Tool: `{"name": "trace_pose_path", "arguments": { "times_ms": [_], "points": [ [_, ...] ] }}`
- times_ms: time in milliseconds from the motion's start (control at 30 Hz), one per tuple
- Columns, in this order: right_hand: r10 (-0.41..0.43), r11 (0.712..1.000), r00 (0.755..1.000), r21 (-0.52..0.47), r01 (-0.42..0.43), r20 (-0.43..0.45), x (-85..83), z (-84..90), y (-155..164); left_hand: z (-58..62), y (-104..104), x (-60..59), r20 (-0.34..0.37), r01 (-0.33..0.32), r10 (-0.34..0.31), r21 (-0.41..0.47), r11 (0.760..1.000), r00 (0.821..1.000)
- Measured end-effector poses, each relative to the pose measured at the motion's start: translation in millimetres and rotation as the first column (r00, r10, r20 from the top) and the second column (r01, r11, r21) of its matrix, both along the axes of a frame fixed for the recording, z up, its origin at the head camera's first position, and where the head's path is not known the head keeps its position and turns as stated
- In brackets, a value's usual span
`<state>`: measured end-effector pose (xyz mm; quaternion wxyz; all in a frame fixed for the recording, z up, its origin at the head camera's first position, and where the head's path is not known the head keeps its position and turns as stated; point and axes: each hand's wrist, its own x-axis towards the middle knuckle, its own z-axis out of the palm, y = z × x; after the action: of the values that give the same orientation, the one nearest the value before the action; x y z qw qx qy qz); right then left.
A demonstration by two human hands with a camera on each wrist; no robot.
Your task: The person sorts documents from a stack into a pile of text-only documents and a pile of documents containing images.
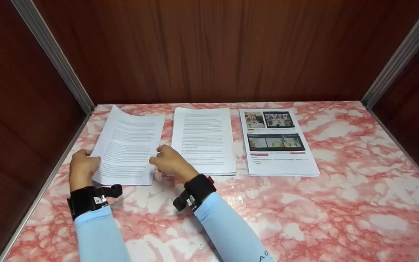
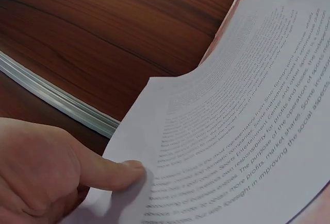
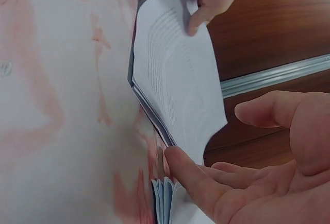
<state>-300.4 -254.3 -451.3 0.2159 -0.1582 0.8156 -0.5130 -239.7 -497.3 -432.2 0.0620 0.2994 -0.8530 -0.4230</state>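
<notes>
White printed sheets, the left stack (image 1: 127, 145), lie at centre left of the head view on the pink marbled table (image 1: 340, 203). Our left hand (image 1: 82, 167) pinches its left edge, thumb on top. Our right hand (image 1: 169, 162) has loosely curled fingers (image 3: 193, 180) under the right edge, lifting the top pages. We judge that both edges should rise evenly, so no sheet slips.

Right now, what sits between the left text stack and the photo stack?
In the head view, a second text stack lies between the left stack and the photo stack, with strips of bare table on either side.
</notes>
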Motion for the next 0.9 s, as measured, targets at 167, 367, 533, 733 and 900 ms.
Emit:
{"name": "trace_pose_path", "arguments": {
  "times_ms": [167,367,533,733,900],
  "points": [
    [0.007,1.000,1.000,0.004,-0.007,-0.017,-0.2,1.2,1,-2.1,-4,2.2,0.012,-0.030,0.030,-0.046,0.998,0.999],
    [0.011,1.000,0.997,0.026,-0.009,-0.082,0.8,1.4,3,-3.3,-4,4.9,-0.036,-0.100,0.106,0.136,0.986,0.994],
    [0.012,1.000,0.997,0.005,-0.012,-0.073,2.7,-0.4,0,-2.5,-7,11.3,-0.055,-0.122,0.158,0.409,0.904,0.986],
    [0.041,0.999,0.996,-0.022,-0.043,-0.081,3.7,-1.7,-4,-1.5,-11,14.1,-0.005,-0.113,0.127,0.426,0.898,0.992],
    [0.067,0.998,0.991,0.024,-0.065,-0.114,4.5,-3.1,-7,-1.1,-11,14.5,0.034,-0.090,0.083,0.402,0.911,0.996]
  ]
}}
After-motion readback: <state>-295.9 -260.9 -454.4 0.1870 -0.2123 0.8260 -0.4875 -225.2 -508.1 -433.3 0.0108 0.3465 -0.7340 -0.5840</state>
